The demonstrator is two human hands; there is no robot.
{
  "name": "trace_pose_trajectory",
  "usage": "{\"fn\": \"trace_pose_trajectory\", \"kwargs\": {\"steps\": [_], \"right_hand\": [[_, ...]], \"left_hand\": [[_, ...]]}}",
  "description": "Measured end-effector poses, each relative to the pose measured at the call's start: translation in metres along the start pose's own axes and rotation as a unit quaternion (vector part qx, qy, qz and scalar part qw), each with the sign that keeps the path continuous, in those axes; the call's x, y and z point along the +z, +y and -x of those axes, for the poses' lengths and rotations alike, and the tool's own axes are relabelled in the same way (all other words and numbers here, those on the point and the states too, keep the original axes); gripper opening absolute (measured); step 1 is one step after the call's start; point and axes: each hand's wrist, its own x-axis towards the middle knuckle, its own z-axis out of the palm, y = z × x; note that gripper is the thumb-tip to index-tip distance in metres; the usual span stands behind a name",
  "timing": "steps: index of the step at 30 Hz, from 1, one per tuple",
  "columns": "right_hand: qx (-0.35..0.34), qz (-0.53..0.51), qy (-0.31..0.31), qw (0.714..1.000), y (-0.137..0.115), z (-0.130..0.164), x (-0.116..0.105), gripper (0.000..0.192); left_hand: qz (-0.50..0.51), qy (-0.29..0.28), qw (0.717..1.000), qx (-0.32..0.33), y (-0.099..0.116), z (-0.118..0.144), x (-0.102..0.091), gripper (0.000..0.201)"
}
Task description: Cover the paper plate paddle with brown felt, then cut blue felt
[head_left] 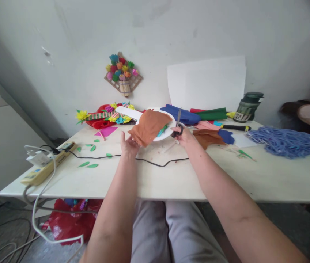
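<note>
A sheet of brown crepe-like paper drapes over a white paddle-shaped board, whose narrow end points to the back left. My left hand is at the sheet's near left corner, thumb raised and fingers partly hidden against it; it appears to hold that corner. In my right hand is a pair of dark-handled scissors, blades pointing up, beside the board's right rim. Between the sheet and that rim, a bit of green-blue material shows. Whether my right fingers also touch the board cannot be made out.
A black cord crosses the table from a power strip. Green paper leaves lie at left, paper flowers behind. Rolled blue paper, a glue gun, blue yarn and a dark bottle stand or lie at right.
</note>
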Motion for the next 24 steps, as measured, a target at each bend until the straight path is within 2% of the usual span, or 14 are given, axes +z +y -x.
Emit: {"fn": "trace_pose_trajectory", "kwargs": {"steps": [5,9,16,20,24], "right_hand": [[0.012,0.017,-0.039,0.999,0.001,-0.003,-0.008,0.027],[0.018,0.016,-0.038,0.999,0.003,-0.004,-0.007,0.034],[0.016,0.059,-0.038,0.997,-0.002,0.003,-0.003,0.032],[0.028,0.09,-0.036,0.995,0.002,0.002,-0.003,0.029],[0.033,0.064,-0.016,0.997,0.007,0.0,0.001,0.024]], "left_hand": [[-0.071,-0.025,0.997,-0.023,0.001,0.001,0.003,0.034],[-0.11,-0.001,0.994,-0.011,-0.001,0.003,0.006,0.017],[-0.106,0.014,0.994,0.002,-0.005,-0.009,-0.002,0.014],[-0.117,0.002,0.993,-0.02,-0.006,-0.012,-0.002,0.021],[-0.075,-0.026,0.997,-0.024,0.001,-0.007,-0.002,0.05]]}}
